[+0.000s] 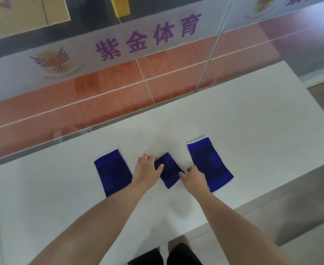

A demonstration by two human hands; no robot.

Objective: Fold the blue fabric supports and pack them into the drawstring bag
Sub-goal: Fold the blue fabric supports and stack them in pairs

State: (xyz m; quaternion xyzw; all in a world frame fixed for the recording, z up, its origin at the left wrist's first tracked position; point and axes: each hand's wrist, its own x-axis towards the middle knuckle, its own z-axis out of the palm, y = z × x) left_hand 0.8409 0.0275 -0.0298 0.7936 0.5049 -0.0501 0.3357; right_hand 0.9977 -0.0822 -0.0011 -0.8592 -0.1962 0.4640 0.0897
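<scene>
White table (233, 131): 3 blue supports; hands pinch middle support (168, 170).

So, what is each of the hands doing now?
Left hand: closed on the middle blue support, at its left edge.
Right hand: pinching its right edge.

head view | worn high — looks forward and down, steep | close over white table (253, 131)

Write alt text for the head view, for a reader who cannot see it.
Two bare hands, left hand and right hand, press on a small folded blue support at the middle of a white table. A flat, unfolded support lies to its left and another to its right. No drawstring bag is in view; glass with purple lettering runs behind the table.
</scene>
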